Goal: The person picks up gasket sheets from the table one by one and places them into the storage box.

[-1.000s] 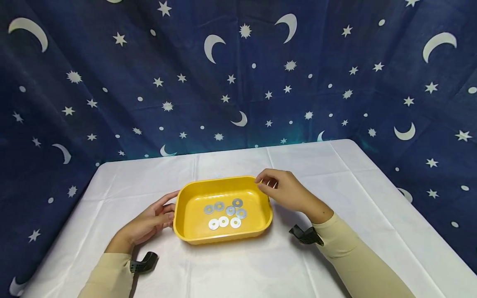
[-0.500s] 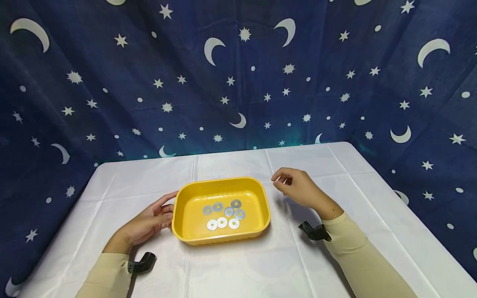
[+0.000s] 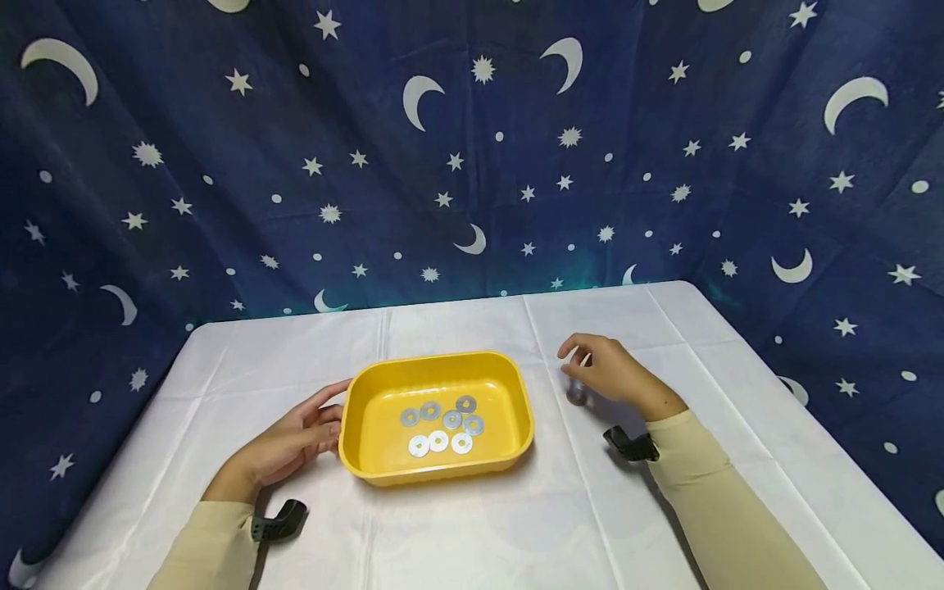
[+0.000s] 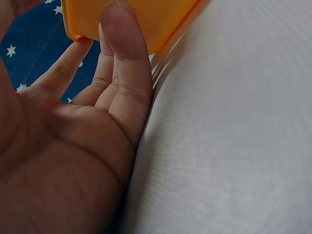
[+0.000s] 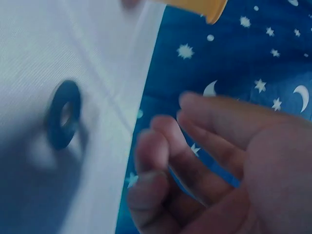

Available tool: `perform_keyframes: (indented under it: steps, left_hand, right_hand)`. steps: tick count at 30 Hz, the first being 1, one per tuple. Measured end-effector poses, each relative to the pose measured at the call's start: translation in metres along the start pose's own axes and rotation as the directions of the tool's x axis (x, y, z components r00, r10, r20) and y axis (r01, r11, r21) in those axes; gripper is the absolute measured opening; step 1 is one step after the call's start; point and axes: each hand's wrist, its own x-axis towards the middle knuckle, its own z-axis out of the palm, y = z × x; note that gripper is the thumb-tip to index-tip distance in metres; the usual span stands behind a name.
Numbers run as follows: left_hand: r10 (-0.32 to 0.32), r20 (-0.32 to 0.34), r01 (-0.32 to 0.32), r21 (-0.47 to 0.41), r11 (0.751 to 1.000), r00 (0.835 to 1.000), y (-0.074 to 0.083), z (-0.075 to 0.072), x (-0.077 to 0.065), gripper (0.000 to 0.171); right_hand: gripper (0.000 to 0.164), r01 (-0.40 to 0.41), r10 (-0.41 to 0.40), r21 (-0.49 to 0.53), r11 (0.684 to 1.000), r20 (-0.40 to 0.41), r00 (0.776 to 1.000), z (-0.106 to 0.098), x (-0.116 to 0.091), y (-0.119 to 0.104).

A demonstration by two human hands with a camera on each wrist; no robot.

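Note:
A yellow plastic tray with rounded corners sits mid-table, several flat metal washers lying spread on its floor. At its left end, my left hand touches the wall; in the left wrist view the fingertips of that hand meet the tray's edge. Right of the tray, my right hand hovers with fingers loosely bent and nothing between them. Below it is one more washer. The right wrist view shows this washer tilted on edge, apart from the fingers, above its shadow.
A white cloth with fold creases covers the table. Behind and along both sides hangs a dark blue curtain with moons and stars. Black straps sit on both wrists.
My right hand has moved right, from the tray's right rim to over the bare cloth. A washer now shows beneath it, separate from the fingers. My left hand stays at the tray.

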Motion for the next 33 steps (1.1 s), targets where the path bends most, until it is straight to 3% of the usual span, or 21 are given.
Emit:
perform_keyframes:
  steps: [6, 11, 33]
  left_hand:
    - [0.004, 0.008, -0.004, -0.001, 1.0, 1.0, 0.002, 0.0, 0.0, 0.07]
    - [0.009, 0.003, -0.009, -0.002, 1.0, 1.0, 0.003, 0.0, -0.001, 0.07]
    - [0.003, 0.003, -0.004, 0.009, 1.0, 1.0, 0.001, 0.0, 0.001, 0.069]
  right_hand:
    - [0.014, -0.028, 0.027, 0.009, 1.0, 0.149, 0.988, -0.001, 0.001, 0.016]
    - [0.012, -0.06, 0.053, 0.031, 0.998, 0.21, 0.976, -0.001, 0.001, 0.023]
    - [0.02, -0.147, 0.158, -0.06, 0.987, 0.288, 0.944, -0.004, -0.001, 0.028]
